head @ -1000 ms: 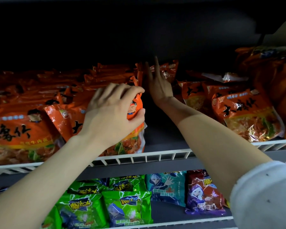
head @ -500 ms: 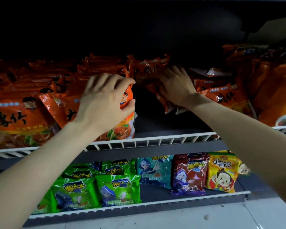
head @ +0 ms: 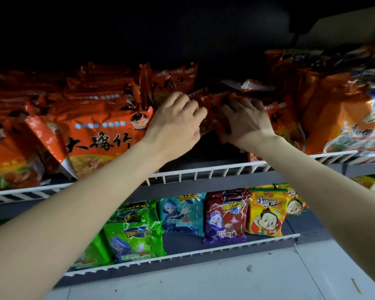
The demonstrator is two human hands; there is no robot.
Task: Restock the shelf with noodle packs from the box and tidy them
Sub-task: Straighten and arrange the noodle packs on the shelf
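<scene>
Orange noodle packs fill the upper shelf behind its white wire rail (head: pixel 208 171). A front pack (head: pixel 100 139) with black characters leans at the left of a dark gap. Both hands meet over that gap on one orange noodle pack (head: pixel 212 111). My left hand (head: pixel 175 124) grips the pack's left side, fingers curled over its top edge. Gripping the pack's right side is my right hand (head: pixel 245 120), with its thumb under the lower edge. More orange packs (head: pixel 173 83) stand upright behind the hands. The box is not in view.
Larger orange packs (head: pixel 344 113) are piled at the right end of the upper shelf. The lower shelf holds green (head: pixel 132 241), teal (head: pixel 182 213), dark red (head: pixel 225 215) and yellow (head: pixel 265 213) snack packs behind a second wire rail (head: pixel 204 251). White floor lies below.
My left hand left the front leaning pack and moved right to the pack in the gap. My right hand drew that pack forward and left. The view tilted down.
</scene>
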